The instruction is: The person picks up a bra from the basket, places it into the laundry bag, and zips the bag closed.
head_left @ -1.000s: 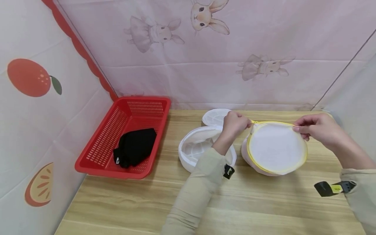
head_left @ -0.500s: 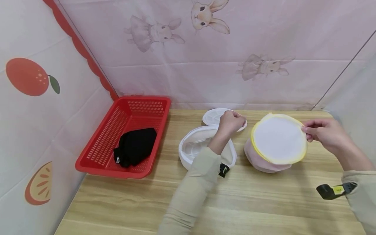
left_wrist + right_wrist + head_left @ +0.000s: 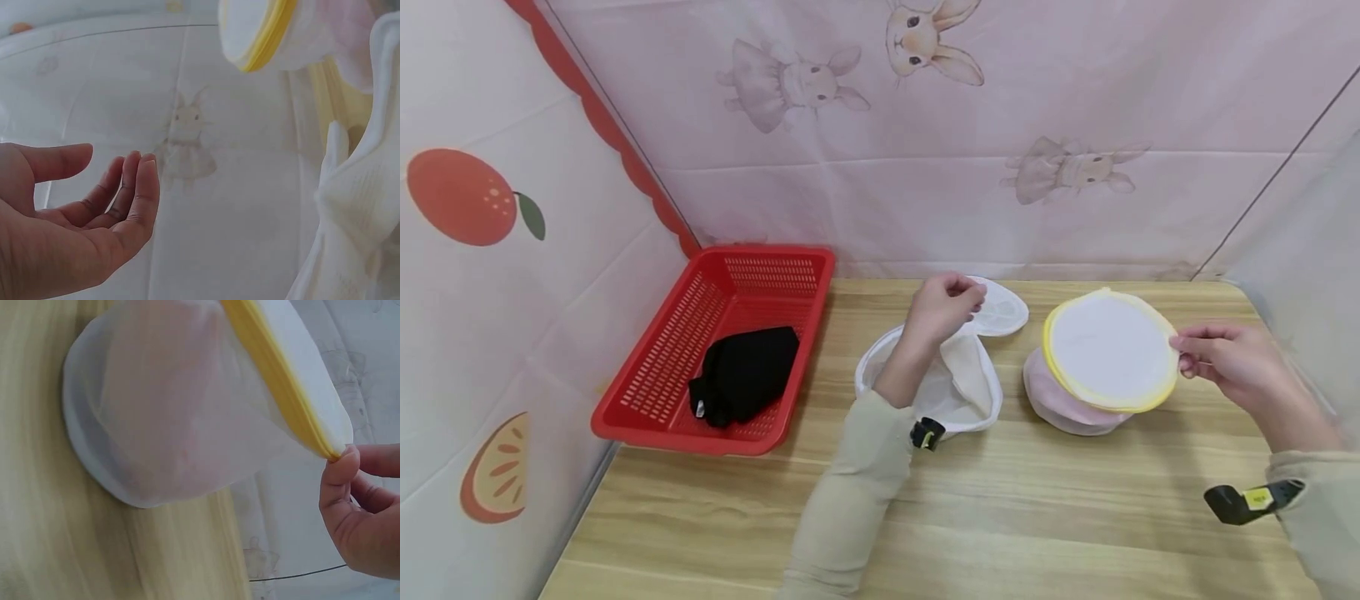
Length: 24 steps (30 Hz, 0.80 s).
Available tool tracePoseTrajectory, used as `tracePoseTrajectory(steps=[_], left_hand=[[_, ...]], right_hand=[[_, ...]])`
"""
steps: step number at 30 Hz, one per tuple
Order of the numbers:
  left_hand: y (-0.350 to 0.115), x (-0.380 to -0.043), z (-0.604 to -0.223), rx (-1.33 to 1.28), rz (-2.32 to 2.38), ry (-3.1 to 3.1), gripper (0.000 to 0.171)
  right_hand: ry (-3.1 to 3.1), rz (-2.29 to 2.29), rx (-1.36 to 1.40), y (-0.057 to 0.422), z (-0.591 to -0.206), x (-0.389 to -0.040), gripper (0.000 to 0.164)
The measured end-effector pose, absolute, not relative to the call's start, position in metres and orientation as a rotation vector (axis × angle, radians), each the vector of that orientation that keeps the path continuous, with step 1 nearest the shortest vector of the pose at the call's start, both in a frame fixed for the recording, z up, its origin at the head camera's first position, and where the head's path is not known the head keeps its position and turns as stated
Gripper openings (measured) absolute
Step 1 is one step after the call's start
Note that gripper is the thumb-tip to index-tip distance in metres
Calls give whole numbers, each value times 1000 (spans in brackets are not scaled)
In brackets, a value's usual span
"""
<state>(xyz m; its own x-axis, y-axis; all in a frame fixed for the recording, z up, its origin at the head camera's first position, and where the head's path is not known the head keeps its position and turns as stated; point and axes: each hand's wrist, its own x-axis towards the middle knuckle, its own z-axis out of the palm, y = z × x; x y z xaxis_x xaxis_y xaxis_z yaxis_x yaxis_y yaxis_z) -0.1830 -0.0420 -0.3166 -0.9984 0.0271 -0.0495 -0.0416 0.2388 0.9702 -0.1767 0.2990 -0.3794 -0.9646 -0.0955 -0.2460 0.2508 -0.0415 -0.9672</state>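
A round mesh laundry bag (image 3: 1112,350) with a yellow zipper rim and a white top stands on the right of the table. Something pink (image 3: 169,406) shows through its sheer side. My right hand (image 3: 1232,358) pinches the rim at its right, thumb against fingers, and the top tilts. My left hand (image 3: 943,308) holds nothing; its fingers curve loosely, thumb apart, in the left wrist view. It hovers above a second, white mesh laundry bag (image 3: 867,367), which lies unzipped, its lid (image 3: 1003,310) folded back. A white cloth-like flap (image 3: 966,371) hangs inside that bag.
A red perforated basket (image 3: 805,350) stands at the left, with a black fabric item (image 3: 748,375) in it. Behind the table (image 3: 1037,517) rises a pink curtain (image 3: 850,208) with rabbit prints. A white fruit-print sheet (image 3: 467,333) borders the left side.
My left hand has let go of the yellow rim and moved left, over the white bag. The round bag's top has tilted up at the back while my right hand keeps its pinch.
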Motion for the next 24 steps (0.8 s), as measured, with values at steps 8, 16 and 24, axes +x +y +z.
tracePoseTrajectory(steps=[8, 16, 24], left_hand=[[-76, -168, -311, -18, 2043, 2384, 16], [-104, -154, -310, -102, 2071, 2448, 19], [-127, -144, -318, -125, 2038, 2518, 20]], right_hand=[[2082, -1995, 180, 301, -391, -171, 16], [2160, -1940, 153, 310, -404, -177, 19], [2270, -1935, 158, 341, -439, -199, 8]])
